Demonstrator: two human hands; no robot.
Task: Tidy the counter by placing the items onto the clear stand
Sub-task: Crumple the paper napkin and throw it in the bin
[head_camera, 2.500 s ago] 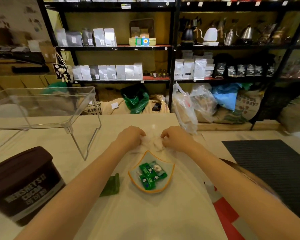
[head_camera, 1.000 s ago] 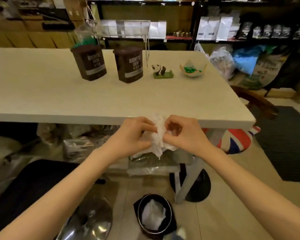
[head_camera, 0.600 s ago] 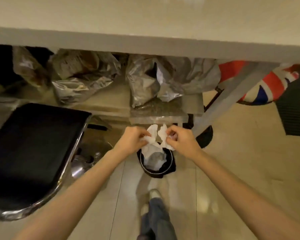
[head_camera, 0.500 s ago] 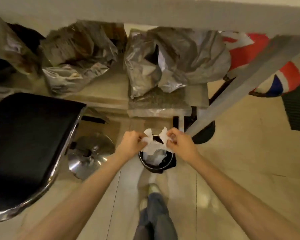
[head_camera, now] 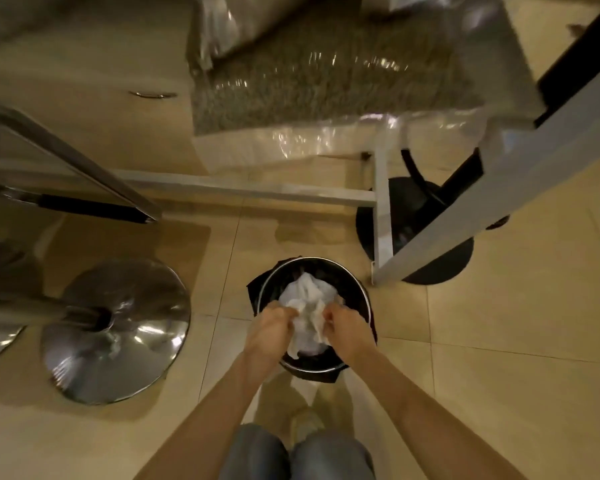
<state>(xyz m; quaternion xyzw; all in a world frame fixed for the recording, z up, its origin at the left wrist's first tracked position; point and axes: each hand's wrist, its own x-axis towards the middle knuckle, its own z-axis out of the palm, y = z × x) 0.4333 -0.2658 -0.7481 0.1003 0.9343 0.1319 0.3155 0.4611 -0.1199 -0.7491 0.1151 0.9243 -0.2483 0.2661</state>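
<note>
I look straight down at the floor. A crumpled white tissue [head_camera: 309, 323] hangs between my hands over a small black bin [head_camera: 355, 289] lined with a dark bag. My left hand [head_camera: 270, 329] pinches the tissue's left side and my right hand [head_camera: 347, 327] pinches its right side, both just above the bin's near rim. More white paper [head_camera: 307, 289] lies inside the bin. The counter top, the clear stand and the counter items are out of view.
A chrome stool base [head_camera: 116, 327] stands on the tiled floor to the left, with its seat frame [head_camera: 66, 161] above. White table legs [head_camera: 383, 216] and a black round base [head_camera: 440, 265] stand right of the bin. Plastic-wrapped bags [head_camera: 326, 81] lie under the table. My knees [head_camera: 298, 455] show below.
My view dropped from the counter top to the floor. Both hands carried the tissue down from the counter's edge to just over the bin, and I have crouched closer to it.
</note>
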